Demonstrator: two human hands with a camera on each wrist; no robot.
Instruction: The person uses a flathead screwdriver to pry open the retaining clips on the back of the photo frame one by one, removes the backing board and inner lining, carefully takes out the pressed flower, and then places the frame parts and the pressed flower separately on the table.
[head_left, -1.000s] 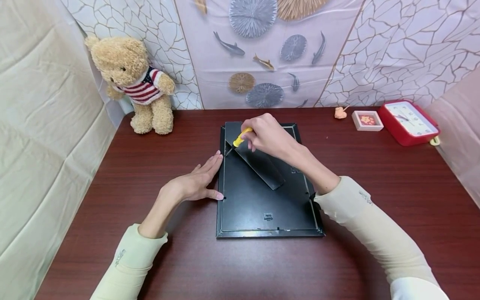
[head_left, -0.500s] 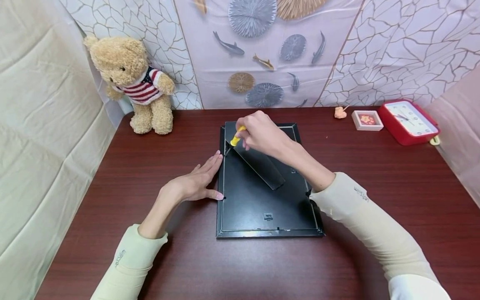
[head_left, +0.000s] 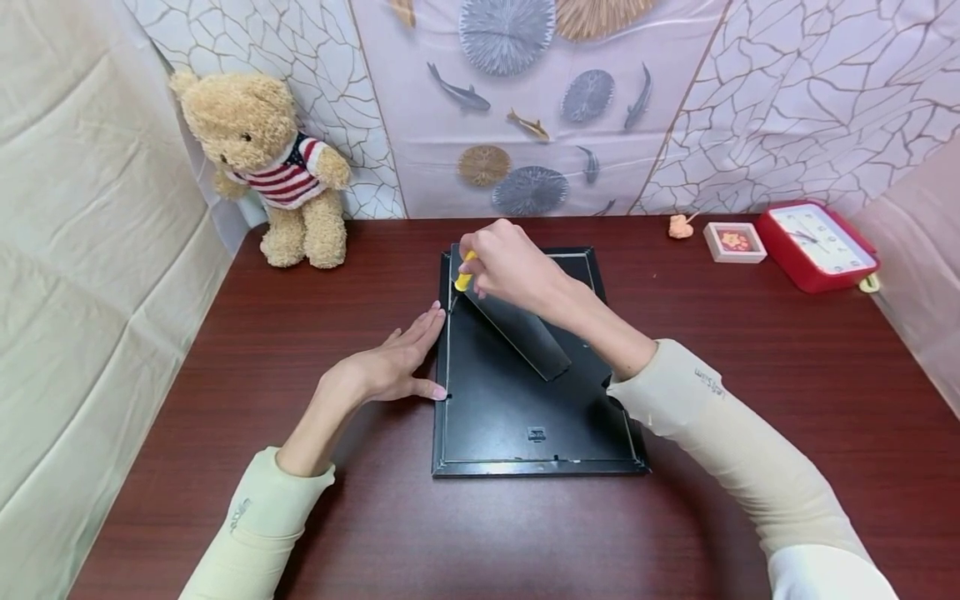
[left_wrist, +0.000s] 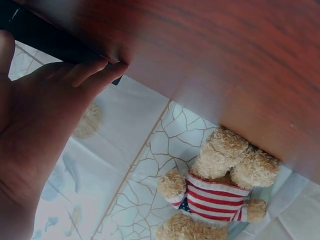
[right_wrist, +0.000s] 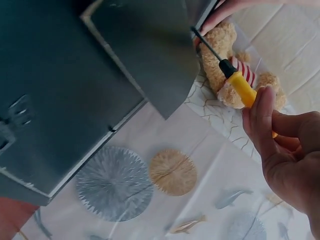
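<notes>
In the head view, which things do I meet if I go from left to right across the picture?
Teddy bear, left hand, black picture frame, small peach-coloured ornament, small white square box, red clock.

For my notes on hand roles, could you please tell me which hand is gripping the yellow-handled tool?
The right hand: it grips the yellow-handled tool, whereas the left hand only touches the black frame.
</notes>
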